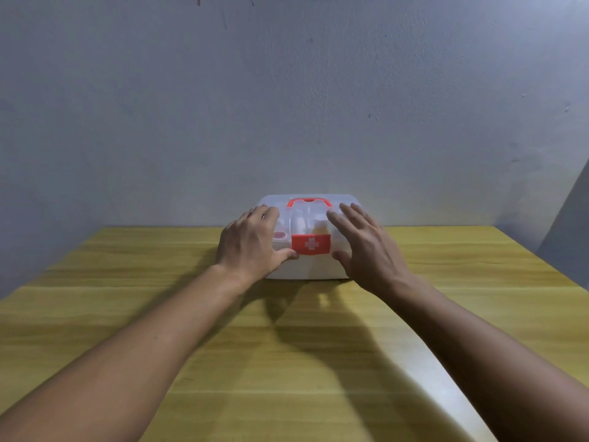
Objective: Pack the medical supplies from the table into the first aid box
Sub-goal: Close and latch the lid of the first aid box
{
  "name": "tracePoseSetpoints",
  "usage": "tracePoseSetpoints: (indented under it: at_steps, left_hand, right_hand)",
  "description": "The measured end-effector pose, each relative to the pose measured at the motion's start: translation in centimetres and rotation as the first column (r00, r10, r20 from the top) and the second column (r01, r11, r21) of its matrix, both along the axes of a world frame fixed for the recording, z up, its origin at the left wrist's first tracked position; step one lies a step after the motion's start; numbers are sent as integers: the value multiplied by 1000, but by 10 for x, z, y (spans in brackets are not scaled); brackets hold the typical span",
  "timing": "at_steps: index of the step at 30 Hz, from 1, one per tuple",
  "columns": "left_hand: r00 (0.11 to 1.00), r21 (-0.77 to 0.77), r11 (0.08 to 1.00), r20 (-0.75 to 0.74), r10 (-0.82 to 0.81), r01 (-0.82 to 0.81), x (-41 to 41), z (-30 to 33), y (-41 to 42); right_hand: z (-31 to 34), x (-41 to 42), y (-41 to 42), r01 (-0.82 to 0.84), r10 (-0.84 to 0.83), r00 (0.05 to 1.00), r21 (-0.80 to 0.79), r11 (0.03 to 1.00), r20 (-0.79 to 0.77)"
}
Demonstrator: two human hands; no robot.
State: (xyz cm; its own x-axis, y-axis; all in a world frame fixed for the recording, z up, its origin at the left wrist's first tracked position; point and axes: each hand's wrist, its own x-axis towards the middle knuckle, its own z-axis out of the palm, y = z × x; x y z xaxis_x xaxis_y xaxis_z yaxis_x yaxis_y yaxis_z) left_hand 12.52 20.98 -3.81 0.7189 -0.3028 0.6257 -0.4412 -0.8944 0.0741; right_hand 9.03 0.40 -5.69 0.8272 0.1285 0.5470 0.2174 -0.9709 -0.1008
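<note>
Hands frame a white first aid box [306,266] at the far end of a wooden table [127,314], one on each side of its red cross latch [311,244]. The left hand [251,244] lies curled over the lid's left part, fingers bent on top and thumb pressed against the front just beside the latch. The right hand [366,247] is spread flat, fingers apart, resting on or just above the lid's right part; contact there cannot be told. Neither hand holds any loose item.

The lid looks down, and pale bottle shapes show through the clear top under the red handle [308,201], which suggests the supplies are already inside and the hands are placed to press the lid shut or work the latch.

The box stands near the table's back edge, close to the grey wall [287,90], leaving little room behind it. The whole near stretch of tabletop between the forearms and out to both side edges is bare, giving ample space to draw the box forward.
</note>
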Motion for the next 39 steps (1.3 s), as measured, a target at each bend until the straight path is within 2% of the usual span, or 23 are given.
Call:
tracePoseSetpoints:
  at_steps: [9,21,32,37,39]
  left_hand:
    - [993,-75,997,-117,-8,-1,26,3,-6]
    - [992,-76,997,-127,6,-16,54,1,-21]
    - [990,-123,992,-142,-8,-10,61,-4,-22]
    - [968,-15,999,-251,33,-38,58,0,-22]
    - [957,11,999,-286,38,-36,49,-2,-15]
  right_hand:
    - [6,14,-10,91,-93,993,-30,995,-71]
    - [4,49,-20,91,-84,993,75,993,-84]
    - [1,58,-19,100,-93,992,75,992,-90]
    - [2,47,-16,102,-101,986,4,995,-130]
    - [-7,35,-21,111,-103,985,52,992,-135]
